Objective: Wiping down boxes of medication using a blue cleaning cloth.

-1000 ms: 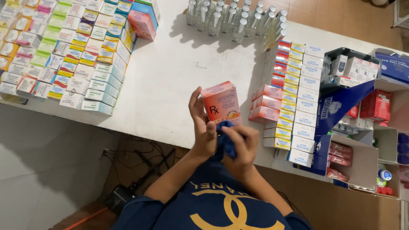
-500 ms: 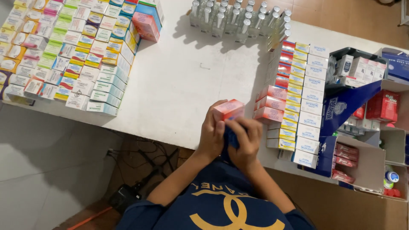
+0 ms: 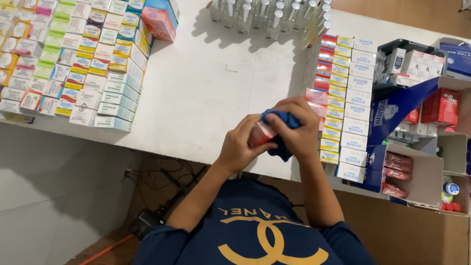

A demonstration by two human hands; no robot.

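Left hand (image 3: pixel 240 147): fingers wrapped around a small pink box (image 3: pixel 259 133), above the worktop (image 3: pixel 211 88) edge. Right hand (image 3: pixel 294 128): fingers pressing a blue cloth (image 3: pixel 280 142) against it. Wiping underway; stacked boxes (image 3: pixel 343 98) alongside.

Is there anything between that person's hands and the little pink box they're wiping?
Only the blue cloth, pressed against the small pink cardboard box by the right hand. The left hand grips the box directly, with nothing visible between them.

Navy short-sleeved shirt (image 3: pixel 255 235) bearing a gold emblem (image 3: pixel 272 240).
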